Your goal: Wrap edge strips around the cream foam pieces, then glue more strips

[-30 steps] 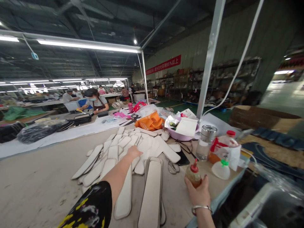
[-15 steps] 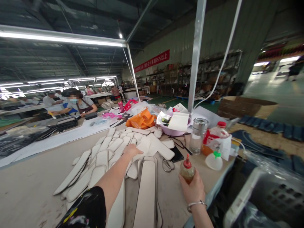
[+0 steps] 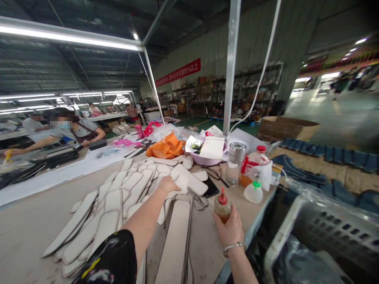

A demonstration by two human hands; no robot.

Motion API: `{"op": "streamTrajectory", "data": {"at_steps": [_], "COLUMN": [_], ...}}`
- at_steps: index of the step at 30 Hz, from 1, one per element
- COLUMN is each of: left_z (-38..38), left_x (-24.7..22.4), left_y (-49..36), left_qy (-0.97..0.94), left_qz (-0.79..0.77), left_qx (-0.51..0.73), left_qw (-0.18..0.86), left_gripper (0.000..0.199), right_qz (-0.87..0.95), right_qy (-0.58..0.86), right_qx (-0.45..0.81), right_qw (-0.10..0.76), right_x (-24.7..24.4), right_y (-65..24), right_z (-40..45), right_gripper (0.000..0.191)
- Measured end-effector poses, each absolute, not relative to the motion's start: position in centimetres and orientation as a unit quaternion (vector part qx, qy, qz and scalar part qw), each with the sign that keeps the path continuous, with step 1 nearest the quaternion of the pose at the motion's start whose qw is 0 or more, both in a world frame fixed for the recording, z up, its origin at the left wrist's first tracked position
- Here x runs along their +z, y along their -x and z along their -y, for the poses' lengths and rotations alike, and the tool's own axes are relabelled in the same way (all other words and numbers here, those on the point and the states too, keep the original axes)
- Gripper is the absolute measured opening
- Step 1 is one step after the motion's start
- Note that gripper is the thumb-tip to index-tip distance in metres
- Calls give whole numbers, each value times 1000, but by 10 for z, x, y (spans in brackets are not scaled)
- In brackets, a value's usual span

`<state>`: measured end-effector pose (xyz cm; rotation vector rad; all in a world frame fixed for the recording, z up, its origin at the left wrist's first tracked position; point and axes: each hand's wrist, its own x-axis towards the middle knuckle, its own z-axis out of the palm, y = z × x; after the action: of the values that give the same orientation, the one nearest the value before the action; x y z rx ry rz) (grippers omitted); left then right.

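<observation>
My right hand is wrapped round a squeeze bottle with a red pointed nozzle and brownish liquid inside. The bottle is upright at the table's right side. My left hand reaches into a heap of cream, round-ended flat pieces with dark edges. Its thumb lies along one cream piece, and the other fingers are mostly hidden; it appears to pinch that piece. Between my arms lies a stack of long cream strips. Scissors rest just right of the stack.
Behind the scissors are a dark phone and eyeglasses. A clear lidded jar, a red-capped jug and a green-topped bottle stand along the right edge. A grey crate sits beside the table. A masked co-worker works at left.
The view has turned slightly right, so the scene sits further left. My left hand has shifted slightly rightward and nearer over the heap. My right hand still holds the bottle upright.
</observation>
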<state>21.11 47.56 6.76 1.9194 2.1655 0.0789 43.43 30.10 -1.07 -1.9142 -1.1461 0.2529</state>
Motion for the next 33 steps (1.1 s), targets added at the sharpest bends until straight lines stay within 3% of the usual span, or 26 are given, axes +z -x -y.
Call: {"op": "streamTrajectory", "data": {"at_steps": [3, 11, 24, 28, 33], "left_z": [-482, -481, -476, -482, -482], "left_x": [65, 58, 58, 57, 53], "left_y": [-215, -223, -242, -237, -237], "left_qy": [-667, -730, -809, -804, -805], "left_qz": [-734, -677, -582, -584, -581], "left_qx": [15, 23, -5, -19, 4], "left_qw": [124, 85, 82, 111, 120], "left_gripper": [71, 80, 68, 75, 99], "right_qz": [467, 467, 475, 476, 484], "right_qy": [759, 758, 748, 747, 747], "right_qx": [82, 84, 65, 58, 57], "right_qw": [446, 447, 458, 460, 452], "right_x": [-13, -12, -12, -15, -17], "right_y": [-434, -434, -432, -432, -433], "right_z": [-302, -301, -301, -301, -301], "right_gripper": [72, 76, 73, 72, 72]}}
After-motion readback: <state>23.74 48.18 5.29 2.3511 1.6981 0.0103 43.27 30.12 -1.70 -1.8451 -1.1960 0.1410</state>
